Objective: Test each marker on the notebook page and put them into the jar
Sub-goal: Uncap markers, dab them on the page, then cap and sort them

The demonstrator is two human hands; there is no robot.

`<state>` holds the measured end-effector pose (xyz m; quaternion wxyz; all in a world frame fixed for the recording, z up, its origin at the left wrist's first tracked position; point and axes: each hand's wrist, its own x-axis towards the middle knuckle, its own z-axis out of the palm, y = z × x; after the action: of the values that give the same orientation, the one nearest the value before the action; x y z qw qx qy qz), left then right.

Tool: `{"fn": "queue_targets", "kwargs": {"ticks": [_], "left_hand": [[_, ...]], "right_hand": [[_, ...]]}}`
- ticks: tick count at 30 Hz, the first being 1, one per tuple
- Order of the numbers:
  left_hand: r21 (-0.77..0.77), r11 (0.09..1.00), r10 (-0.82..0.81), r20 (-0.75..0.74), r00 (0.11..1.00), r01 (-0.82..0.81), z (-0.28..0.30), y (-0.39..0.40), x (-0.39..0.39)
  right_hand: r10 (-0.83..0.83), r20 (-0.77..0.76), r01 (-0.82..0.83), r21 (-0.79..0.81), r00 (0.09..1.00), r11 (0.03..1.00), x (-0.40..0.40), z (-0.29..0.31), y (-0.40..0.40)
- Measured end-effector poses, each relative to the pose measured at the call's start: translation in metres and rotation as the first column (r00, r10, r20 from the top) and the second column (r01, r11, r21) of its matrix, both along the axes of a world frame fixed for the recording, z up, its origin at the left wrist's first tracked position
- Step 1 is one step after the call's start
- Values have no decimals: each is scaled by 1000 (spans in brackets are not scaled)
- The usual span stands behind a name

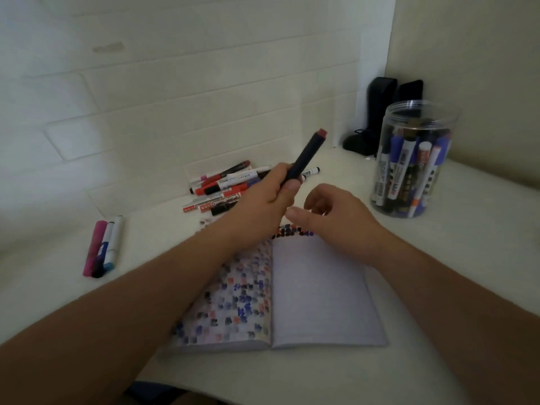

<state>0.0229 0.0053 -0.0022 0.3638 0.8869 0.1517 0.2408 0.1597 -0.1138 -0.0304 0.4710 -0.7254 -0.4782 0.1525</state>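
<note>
My left hand (270, 197) grips a dark marker with a red end (306, 157), holding it tilted up and to the right above the desk. Just to its right, my right hand (336, 213) hovers with loosely curled fingers and holds nothing. Below both hands lies the open notebook (318, 290); its left page is full of coloured test marks and its right page has a row of marks along the top. A clear plastic jar (412, 159) at the right holds several markers upright. A pile of loose markers (228, 185) lies behind my left hand.
Three markers (103, 248), one pink and two white-bodied, lie side by side at the left of the white desk (467, 258). Dark objects (377, 118) stand in the back corner behind the jar. A white brick-pattern wall borders the desk at the back.
</note>
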Motion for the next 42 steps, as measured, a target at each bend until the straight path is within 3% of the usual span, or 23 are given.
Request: {"fn": "queue_targets", "kwargs": {"ticks": [3,6,11,15,18,23,26,28,35,42], "left_hand": [[148,984,-76,-121,990,94,-14,2,-3],[262,959,-72,-156,985,112,-29,0,-1],[289,946,-119,-107,987,145,-31,5,1],[152,987,-44,-108,993,60,-31,11,-2],[227,973,12,-198,980,34,-37,22,-5],[320,935,-44,-329,943,155,-41,28,-4],[331,933,-32,-322,946,144,-42,27,-3],[337,932,-21,-323,946,135,-43,28,-2],[327,935,-23,-332,943,138,-45,30,0],[318,938,-19,-350,937,138,-44,30,1]], "right_hand": [[71,-209,-34,175,975,984,4,3,0],[139,-216,-86,238,967,967,3,3,2],[197,-213,-155,201,957,967,-1,-2,0],[148,-511,-14,257,847,966,18,9,-6],[146,-608,4,238,780,971,31,11,-14],[90,-477,-50,96,874,994,31,7,-14],[-23,-165,24,8,986,1000,25,0,-8],[-91,-18,91,-34,996,995,21,-6,-4],[-213,-59,211,-46,975,976,24,-13,-1],[-220,-39,218,-35,975,975,24,-15,0]]}}
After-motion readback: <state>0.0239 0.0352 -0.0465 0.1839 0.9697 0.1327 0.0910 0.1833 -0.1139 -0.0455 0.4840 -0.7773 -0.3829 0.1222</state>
